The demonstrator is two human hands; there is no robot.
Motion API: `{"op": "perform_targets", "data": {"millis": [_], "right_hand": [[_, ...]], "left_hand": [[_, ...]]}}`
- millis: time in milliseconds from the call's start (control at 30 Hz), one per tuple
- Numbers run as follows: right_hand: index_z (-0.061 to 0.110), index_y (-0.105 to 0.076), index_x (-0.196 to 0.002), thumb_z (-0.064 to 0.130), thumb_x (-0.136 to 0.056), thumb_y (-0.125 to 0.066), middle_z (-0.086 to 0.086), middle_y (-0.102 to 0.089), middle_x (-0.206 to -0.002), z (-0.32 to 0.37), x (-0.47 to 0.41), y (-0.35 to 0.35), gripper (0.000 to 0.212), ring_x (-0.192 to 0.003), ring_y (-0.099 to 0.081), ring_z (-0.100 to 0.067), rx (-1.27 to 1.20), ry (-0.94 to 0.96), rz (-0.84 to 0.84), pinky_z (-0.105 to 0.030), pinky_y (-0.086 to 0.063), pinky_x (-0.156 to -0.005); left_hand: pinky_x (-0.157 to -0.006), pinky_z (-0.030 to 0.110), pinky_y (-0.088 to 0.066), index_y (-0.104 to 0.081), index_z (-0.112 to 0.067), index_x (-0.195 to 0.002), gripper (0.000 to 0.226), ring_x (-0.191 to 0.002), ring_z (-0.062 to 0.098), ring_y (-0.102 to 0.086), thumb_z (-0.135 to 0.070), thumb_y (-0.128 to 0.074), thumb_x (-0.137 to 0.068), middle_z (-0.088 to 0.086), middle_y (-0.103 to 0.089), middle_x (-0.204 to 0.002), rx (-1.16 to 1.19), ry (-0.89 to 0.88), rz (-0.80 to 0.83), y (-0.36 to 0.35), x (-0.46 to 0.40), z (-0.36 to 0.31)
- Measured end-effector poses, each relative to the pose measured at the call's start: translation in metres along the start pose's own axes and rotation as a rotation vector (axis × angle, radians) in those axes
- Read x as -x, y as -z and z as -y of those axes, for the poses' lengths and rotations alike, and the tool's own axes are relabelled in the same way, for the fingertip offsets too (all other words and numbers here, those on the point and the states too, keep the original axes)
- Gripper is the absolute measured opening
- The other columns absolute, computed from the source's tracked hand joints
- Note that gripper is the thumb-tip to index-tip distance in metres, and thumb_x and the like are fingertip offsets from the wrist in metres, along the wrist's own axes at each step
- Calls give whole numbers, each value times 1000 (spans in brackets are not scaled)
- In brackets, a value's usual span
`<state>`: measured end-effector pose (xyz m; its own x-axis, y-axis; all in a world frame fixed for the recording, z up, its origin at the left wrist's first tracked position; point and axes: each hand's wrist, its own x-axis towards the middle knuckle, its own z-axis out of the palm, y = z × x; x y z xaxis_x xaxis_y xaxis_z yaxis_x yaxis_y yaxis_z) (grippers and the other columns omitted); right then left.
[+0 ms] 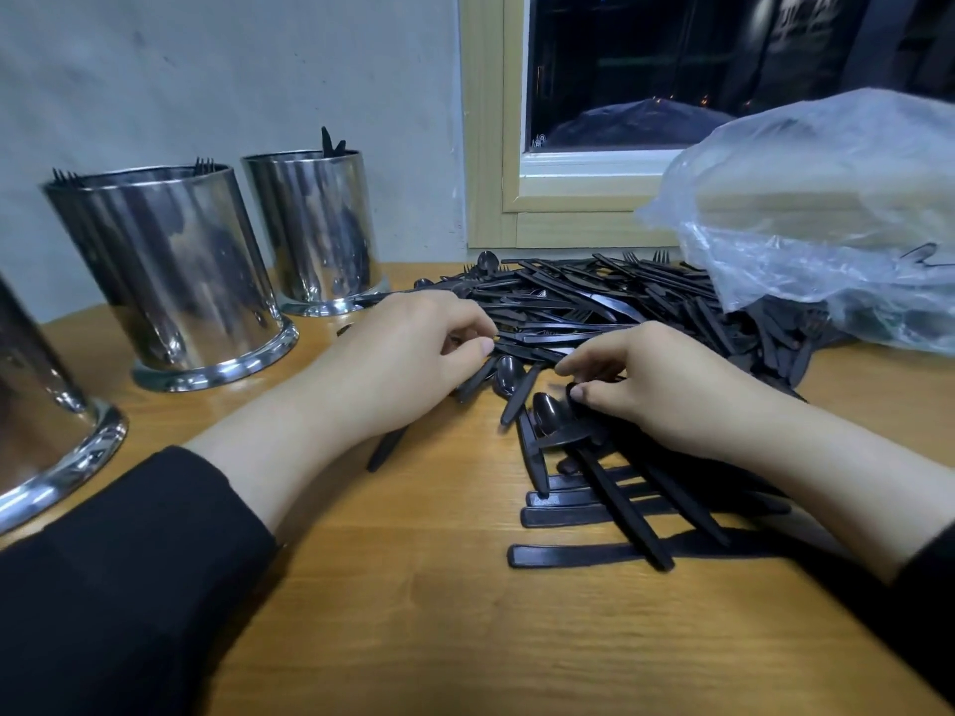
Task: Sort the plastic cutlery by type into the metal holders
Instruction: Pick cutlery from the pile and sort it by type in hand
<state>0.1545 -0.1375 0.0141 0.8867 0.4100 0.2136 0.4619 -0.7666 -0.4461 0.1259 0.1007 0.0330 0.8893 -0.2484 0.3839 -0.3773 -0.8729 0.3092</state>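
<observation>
A heap of black plastic cutlery (pixel 594 297) lies on the wooden table (pixel 413 586) under the window. My left hand (pixel 408 354) rests at the heap's near left edge, fingers curled, pinching a black piece whose handle pokes out under the palm. My right hand (pixel 666 385) pinches a black spoon (pixel 548 410) at the top of a bunch of handles that fan out beneath it. Three metal holders stand at the left: the middle holder (pixel 175 276) with fork tines at its rim, the far holder (pixel 315 230) with dark tips showing, and the near holder (pixel 36 405) cut off by the frame.
A crumpled clear plastic bag (pixel 827 214) lies at the right rear over part of the heap. A grey wall and a window frame (pixel 491 147) close off the back. Bare wood stretches between my forearms.
</observation>
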Motion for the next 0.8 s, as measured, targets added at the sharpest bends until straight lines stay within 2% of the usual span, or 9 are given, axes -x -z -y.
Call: {"op": "perform_targets", "data": {"millis": [67,167,333,433,500,567,633,700,800], "right_hand": [[33,-77,-93,27,-91,-72,16,-72,-77,-1,-1,2,8,-73,-64,3,-84,-26,-57,-17,-46,-68],[29,-76,-83,25,-91,-72,14,-71,-69,-1,-1,6,9,-62,-61,2,-203,-35,-182,-11,-43,-58],[26,-72,-86,22,-94,-69,13,-69,-71,5,-2,12,9,-62,-57,6,-371,1,-446,-7,-42,-60],[25,-70,-89,19,-96,-67,15,-67,-67,8,-1,16,10,-63,-59,3,-501,39,-563,-11,-44,-63],[21,-69,-90,17,-97,-66,15,-66,-63,11,1,17,8,-60,-60,2,-550,78,-590,-10,-43,-62],[19,-68,-90,15,-96,-67,12,-67,-65,16,3,16,7,-61,-62,0,-556,107,-598,-11,-44,-63],[15,-68,-91,13,-96,-67,7,-69,-68,21,5,14,5,-62,-65,-3,-575,129,-596,-13,-48,-64],[14,-68,-92,12,-95,-67,4,-70,-70,24,7,14,4,-63,-68,-7,-576,144,-590,-18,-53,-65],[20,-68,-98,19,-95,-68,4,-70,-78,22,7,13,3,-67,-67,-10,-568,129,-520,-26,-56,-70]], "left_hand": [[-91,34,-51,-71,-31,-117,22,-98,4,-59,-35,-56,-102,-16,-66,-105,20,-9,-19,-1,0,-2],[-89,29,-50,-71,-30,-118,23,-97,2,-59,-34,-54,-102,-17,-66,-103,35,-20,-40,-2,0,-4],[-76,13,-44,-73,-32,-110,22,-88,-9,-59,-38,-54,-103,-22,-67,-92,110,-27,-120,-2,0,-6],[-60,7,-36,-69,-40,-93,20,-70,-14,-56,-43,-52,-103,-27,-64,-70,212,-9,-135,-3,2,-13],[-59,4,-35,-66,-43,-89,20,-65,-17,-55,-43,-52,-103,-34,-62,-66,272,-12,-122,-4,4,-20],[-67,1,-39,-71,-42,-101,15,-77,-18,-60,-43,-56,-100,-33,-68,-77,358,-16,-99,-6,5,-26],[-77,5,-46,-73,-37,-112,19,-86,-11,-65,-42,-62,-97,-23,-74,-87,424,-11,-67,-9,6,-30],[-68,15,-51,-73,-33,-102,11,-70,-2,-66,-36,-63,-98,-13,-74,-79,475,-5,-23,-11,6,-32],[-62,23,-49,-68,-28,-88,20,-57,7,-60,-28,-54,-104,-7,-64,-65,495,10,-38,-10,5,-29]]}}
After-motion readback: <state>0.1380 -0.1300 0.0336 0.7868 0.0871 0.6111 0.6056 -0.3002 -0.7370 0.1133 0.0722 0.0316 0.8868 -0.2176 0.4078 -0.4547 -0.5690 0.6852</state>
